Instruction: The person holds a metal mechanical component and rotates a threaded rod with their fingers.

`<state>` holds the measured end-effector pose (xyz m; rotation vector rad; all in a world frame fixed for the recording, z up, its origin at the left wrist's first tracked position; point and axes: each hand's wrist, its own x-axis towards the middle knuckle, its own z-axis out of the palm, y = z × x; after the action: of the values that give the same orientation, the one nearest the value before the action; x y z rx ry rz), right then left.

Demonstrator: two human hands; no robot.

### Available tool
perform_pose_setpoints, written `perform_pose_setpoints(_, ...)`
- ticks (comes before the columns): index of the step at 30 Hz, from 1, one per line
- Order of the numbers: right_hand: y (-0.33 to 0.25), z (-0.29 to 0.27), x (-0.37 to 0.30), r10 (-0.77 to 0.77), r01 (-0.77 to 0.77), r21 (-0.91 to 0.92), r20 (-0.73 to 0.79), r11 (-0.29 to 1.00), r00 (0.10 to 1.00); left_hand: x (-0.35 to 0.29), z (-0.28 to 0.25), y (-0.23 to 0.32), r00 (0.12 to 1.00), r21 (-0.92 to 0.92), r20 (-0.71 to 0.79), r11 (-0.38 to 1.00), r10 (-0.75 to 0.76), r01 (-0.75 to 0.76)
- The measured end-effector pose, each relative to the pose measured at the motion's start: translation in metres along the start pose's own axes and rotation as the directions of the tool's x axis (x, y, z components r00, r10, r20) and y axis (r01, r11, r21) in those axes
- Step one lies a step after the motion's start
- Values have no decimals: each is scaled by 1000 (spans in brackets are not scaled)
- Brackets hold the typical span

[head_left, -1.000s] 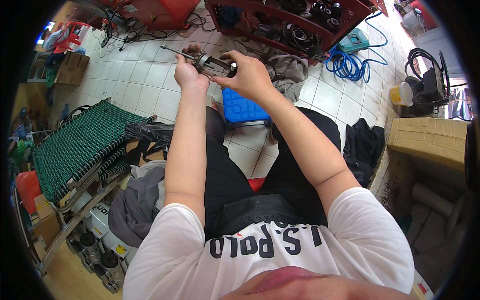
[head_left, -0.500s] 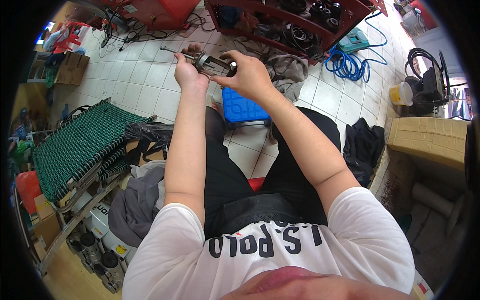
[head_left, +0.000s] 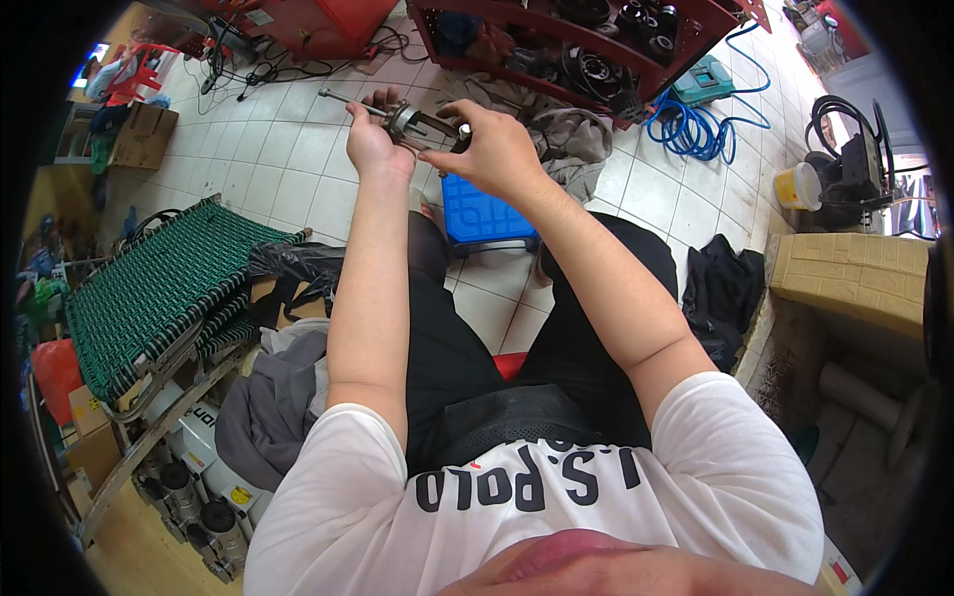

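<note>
Out in front of me, above the floor, I hold a metal puller-like device (head_left: 404,120) with a round body and a long bolt that points left. My left hand (head_left: 376,145), palm up, cradles it from below with the fingers curled behind. The fingers of my right hand (head_left: 497,147) close around its right end, where a dark piece with a shiny round tip shows; the fingers partly hide that end. Beneath my right hand, a blue plastic stool (head_left: 487,214) stands on the tiles between my feet.
A red metal rack (head_left: 556,74) with dark round parts stands ahead, grey cloth (head_left: 571,149) beside it. Coiled blue hose (head_left: 691,129) and a teal case (head_left: 704,81) lie right. Left is a green woven folding bed (head_left: 159,288); right, a cardboard box (head_left: 850,278) and white bucket (head_left: 797,187).
</note>
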<state>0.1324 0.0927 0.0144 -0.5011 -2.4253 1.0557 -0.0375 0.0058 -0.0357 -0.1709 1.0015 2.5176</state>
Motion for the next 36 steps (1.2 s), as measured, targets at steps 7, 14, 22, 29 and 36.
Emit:
perform_pose_setpoints(7, 4, 2, 0, -11, 11, 14, -13, 1000, 1000, -10, 8, 2, 1000, 15, 4, 1000, 10, -10)
perform_pose_setpoints(14, 2, 4, 0, -35, 35, -7, -32, 999, 999, -6, 5, 2, 999, 15, -17, 999, 34, -33)
perform_pose_setpoints(22, 3, 3, 0, -16, 16, -2, -16, 1000, 1000, -7, 6, 2, 1000, -15, -4, 1000, 10, -10)
perform_pose_setpoints(29, 6, 5, 0, -36, 36, -18, -44, 999, 998, -9, 6, 5, 999, 83, 29, 996, -32, 29)
perform_pose_setpoints(36, 0, 0, 0, 39, -39, -3, 39, 999, 998, -5, 4, 1, 1000, 0, -6, 1000, -3, 3)
